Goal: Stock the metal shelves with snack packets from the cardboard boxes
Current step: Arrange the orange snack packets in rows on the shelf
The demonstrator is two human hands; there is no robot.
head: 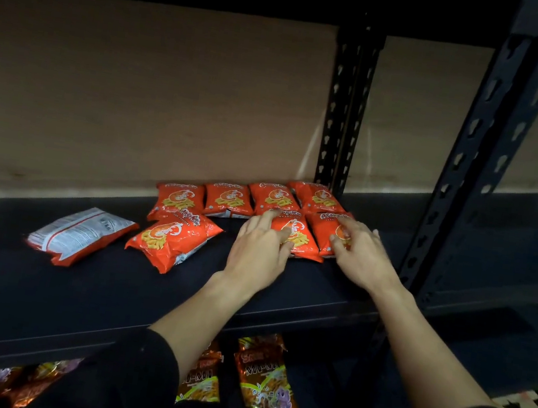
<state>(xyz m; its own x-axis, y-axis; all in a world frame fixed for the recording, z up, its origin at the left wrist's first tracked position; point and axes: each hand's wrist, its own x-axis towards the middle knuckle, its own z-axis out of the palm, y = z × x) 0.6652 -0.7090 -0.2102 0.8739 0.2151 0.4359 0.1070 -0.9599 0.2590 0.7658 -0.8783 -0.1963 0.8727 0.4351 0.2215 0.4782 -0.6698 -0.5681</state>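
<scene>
My L hand [261, 247] lies on an orange foil snack packet [303, 243] at the front of the black metal shelf [178, 295], fingers straight, pressing. R hand [364, 255] fingers curl on the neighbouring orange packet [321, 228], prob. pinching it. Back row of four orange packets [228, 200] sits just behind.

Shelf [74, 297]: back row of packets [228, 200] sits rear right, front pair [303, 243] just before it, left hand [259, 247] on one, right hand [363, 251] on the other. Skewed packet [172, 242] lies left of the pair, leftmost packet [80, 236] beyond. Lower packets [266, 376] sit on the level beneath.
</scene>
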